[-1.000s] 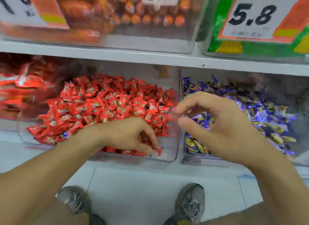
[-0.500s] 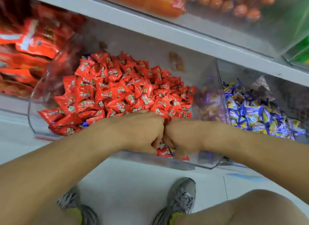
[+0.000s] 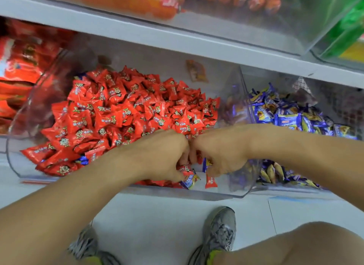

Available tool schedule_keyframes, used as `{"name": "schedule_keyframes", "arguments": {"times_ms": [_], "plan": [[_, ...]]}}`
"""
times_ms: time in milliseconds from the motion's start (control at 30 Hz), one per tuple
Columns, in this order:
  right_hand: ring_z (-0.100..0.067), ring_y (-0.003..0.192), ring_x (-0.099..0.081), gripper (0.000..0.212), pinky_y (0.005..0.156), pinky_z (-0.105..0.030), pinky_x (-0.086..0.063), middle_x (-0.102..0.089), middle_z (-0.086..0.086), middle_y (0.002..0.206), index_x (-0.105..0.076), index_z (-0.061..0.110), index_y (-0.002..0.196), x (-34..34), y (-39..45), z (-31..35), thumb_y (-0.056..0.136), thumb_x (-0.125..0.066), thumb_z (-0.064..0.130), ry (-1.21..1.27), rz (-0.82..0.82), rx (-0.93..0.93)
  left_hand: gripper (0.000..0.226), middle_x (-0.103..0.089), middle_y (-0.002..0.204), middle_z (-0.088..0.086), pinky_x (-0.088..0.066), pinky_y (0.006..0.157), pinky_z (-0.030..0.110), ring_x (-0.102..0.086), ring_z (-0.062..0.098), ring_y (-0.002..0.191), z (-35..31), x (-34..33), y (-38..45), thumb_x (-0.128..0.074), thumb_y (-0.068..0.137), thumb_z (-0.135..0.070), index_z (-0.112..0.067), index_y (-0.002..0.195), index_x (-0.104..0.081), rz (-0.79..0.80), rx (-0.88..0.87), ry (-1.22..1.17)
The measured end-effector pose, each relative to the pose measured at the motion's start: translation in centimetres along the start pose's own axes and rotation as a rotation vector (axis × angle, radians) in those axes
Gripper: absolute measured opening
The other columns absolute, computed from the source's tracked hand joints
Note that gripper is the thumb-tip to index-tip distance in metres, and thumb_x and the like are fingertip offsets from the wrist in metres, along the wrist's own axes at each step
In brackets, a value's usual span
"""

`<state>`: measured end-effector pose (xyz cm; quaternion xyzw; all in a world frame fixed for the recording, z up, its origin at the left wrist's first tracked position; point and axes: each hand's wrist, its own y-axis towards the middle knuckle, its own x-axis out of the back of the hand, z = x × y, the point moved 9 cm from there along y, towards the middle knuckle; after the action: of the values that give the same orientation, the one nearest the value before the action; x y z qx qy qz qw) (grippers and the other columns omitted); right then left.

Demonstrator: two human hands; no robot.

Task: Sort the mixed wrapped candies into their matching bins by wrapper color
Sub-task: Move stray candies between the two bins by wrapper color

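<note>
Both hands have come together low in the clear plastic bin [image 3: 226,195] of red wrapped candies [image 3: 126,114]; a second ago the right hand was over the purple-blue candies [image 3: 285,116] at three o'clock. So the picking goes on. The left hand [image 3: 163,156] curls over a stray blue wrapped candy [image 3: 190,181]. The right hand [image 3: 220,154] pinches another blue one [image 3: 207,163].

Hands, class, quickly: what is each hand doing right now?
Left hand: fingers curled down among the red candies at the bin's front; what it grips cannot be told.
Right hand: fingers curled, pinching a blue-wrapped candy.
</note>
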<state>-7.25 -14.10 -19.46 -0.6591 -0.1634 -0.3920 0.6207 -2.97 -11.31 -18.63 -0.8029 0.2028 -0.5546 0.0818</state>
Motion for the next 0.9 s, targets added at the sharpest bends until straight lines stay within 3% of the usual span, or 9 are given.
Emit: {"name": "schedule_keyframes", "arguments": {"times_ms": [67, 100, 200, 267, 400, 567, 700, 800, 900], "plan": [[-0.021, 0.094, -0.061, 0.032, 0.084, -0.035, -0.053, -0.067, 0.004, 0.106, -0.066, 0.025, 0.114, -0.6, 0.4, 0.1, 0.084, -0.064, 0.016, 0.049, 0.018, 0.027, 0.023, -0.067, 0.101, -0.001, -0.051, 0.086, 0.035, -0.064, 0.020, 0.097, 1.0, 0.1, 0.4, -0.071, 0.082, -0.028, -0.020, 0.102, -0.067, -0.067, -0.004, -0.049], [-0.020, 0.094, -0.061, 0.033, 0.083, -0.033, -0.053, -0.068, 0.008, 0.100, -0.068, 0.027, 0.114, -0.7, 0.7, 0.2, 0.084, -0.063, 0.014, 0.072, 0.014, 0.030, 0.021, -0.067, 0.098, -0.002, -0.051, 0.085, 0.035, -0.063, 0.019, 0.094, 1.3, -0.1, 0.4, -0.071, 0.081, -0.028, -0.021, 0.100, -0.067, -0.070, 0.007, -0.035], [-0.015, 0.076, -0.068, 0.026, 0.073, -0.024, -0.051, -0.060, 0.018, 0.049, -0.071, 0.028, 0.107, -1.2, 1.6, 0.1, 0.082, -0.075, 0.025, 0.106, 0.057, -0.006, 0.018, -0.067, 0.096, -0.004, -0.052, 0.083, 0.034, -0.063, 0.018, 0.092, 1.6, -0.3, 0.8, -0.071, 0.081, -0.026, -0.022, 0.098, -0.067, -0.075, 0.008, -0.019], [-0.015, 0.075, -0.072, 0.032, 0.076, -0.023, -0.053, -0.052, 0.022, 0.037, -0.071, 0.028, 0.105, -1.9, 2.1, -0.1, 0.077, -0.082, 0.036, 0.166, 0.093, -0.055, 0.018, -0.068, 0.092, -0.005, -0.053, 0.081, 0.034, -0.063, 0.016, 0.089, 1.5, 0.1, 0.8, -0.072, 0.078, -0.026, -0.023, 0.095, -0.068, -0.096, 0.004, -0.001], [-0.020, 0.083, -0.068, 0.038, 0.080, -0.028, -0.054, -0.068, 0.008, 0.069, -0.075, 0.017, 0.103, -2.4, 2.7, 0.6, 0.073, -0.084, 0.039, 0.126, -0.019, -0.085, 0.015, -0.069, 0.082, -0.005, -0.054, 0.075, 0.038, -0.063, 0.014, 0.082, 1.9, -0.1, 0.6, -0.072, 0.073, -0.026, -0.022, 0.087, -0.069, -0.084, 0.014, 0.028], [-0.018, 0.076, -0.056, 0.033, 0.071, -0.025, -0.043, -0.073, -0.003, 0.088, -0.076, 0.013, 0.101, -1.8, 1.6, 0.9, 0.081, -0.075, 0.039, 0.069, -0.080, -0.174, 0.013, -0.072, 0.084, -0.009, -0.052, 0.075, 0.029, -0.064, 0.007, 0.078, 1.5, 0.8, -0.4, -0.074, 0.081, -0.033, -0.021, 0.086, -0.074, -0.097, -0.004, -0.012], [-0.018, 0.060, -0.055, 0.027, 0.062, -0.028, -0.048, -0.062, 0.002, 0.059, -0.068, 0.016, 0.066, 0.4, -1.4, -0.2, 0.079, -0.076, 0.038, 0.080, -0.099, -0.305, 0.011, -0.071, 0.079, -0.015, -0.049, 0.073, 0.018, -0.062, -0.005, 0.075, 0.3, 4.1, -2.5, -0.067, 0.087, -0.031, -0.023, 0.084, -0.074, -0.302, -0.071, -0.201], [-0.009, 0.045, -0.052, 0.021, 0.055, -0.027, -0.049, -0.071, 0.000, 0.064, -0.074, 0.012, 0.074, 3.2, -3.9, -0.1, 0.080, -0.070, 0.032, 0.121, -0.144, -0.310, 0.013, -0.068, 0.077, -0.021, -0.040, 0.068, 0.006, -0.057, -0.013, 0.076, 0.5, 7.1, -5.7, -0.063, 0.089, -0.034, -0.028, 0.081, -0.071, -0.485, -0.075, -0.260], [-0.003, 0.049, -0.064, 0.015, 0.051, -0.020, -0.048, -0.074, -0.001, 0.072, -0.068, 0.019, 0.095, 5.6, -4.6, 0.6, 0.083, -0.073, 0.026, 0.385, -0.272, -0.218, 0.014, -0.062, 0.073, -0.019, -0.041, 0.069, 0.013, -0.056, -0.002, 0.075, 3.2, 8.1, -8.8, -0.060, 0.086, -0.044, -0.033, 0.080, -0.067, -0.542, 0.032, -0.047]]}}
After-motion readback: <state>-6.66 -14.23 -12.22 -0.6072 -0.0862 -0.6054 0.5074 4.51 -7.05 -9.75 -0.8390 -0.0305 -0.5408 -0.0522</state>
